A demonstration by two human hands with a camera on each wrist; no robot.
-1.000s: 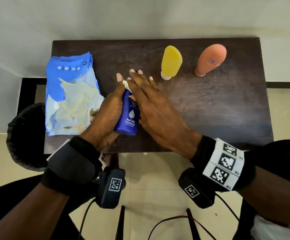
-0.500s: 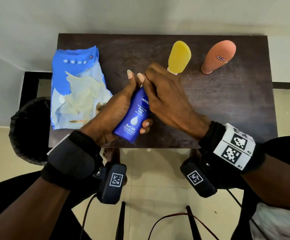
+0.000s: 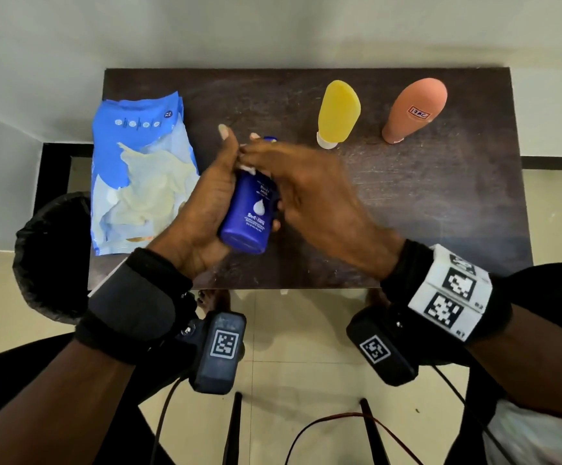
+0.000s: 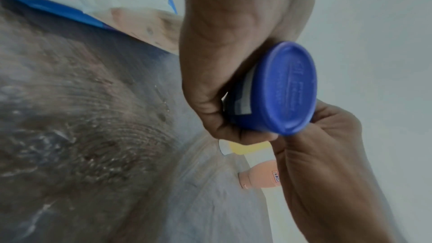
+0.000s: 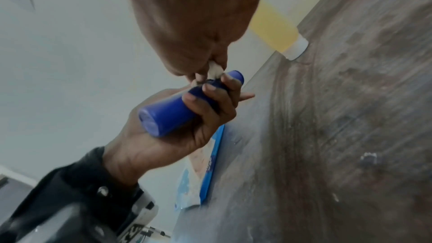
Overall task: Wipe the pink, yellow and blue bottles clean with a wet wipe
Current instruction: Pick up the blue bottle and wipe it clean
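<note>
My left hand grips the dark blue bottle round its body and holds it tilted above the table, base toward me. The bottle's round base fills the left wrist view. My right hand pinches a small white wet wipe against the bottle's neck, just below the cap; the right wrist view shows the wipe there too. The yellow bottle and the pink bottle stand cap-down at the back right of the table, apart from both hands.
A blue wet-wipe pack lies on the left part of the dark wooden table. A black bin stands on the floor by the table's left front corner. A wall runs close behind the table.
The right hand has slid the wipe over the upper part of the blue bottle, from flat fingers to a bunched grip and back to the neck. The left hand kept hold of the bottle.
</note>
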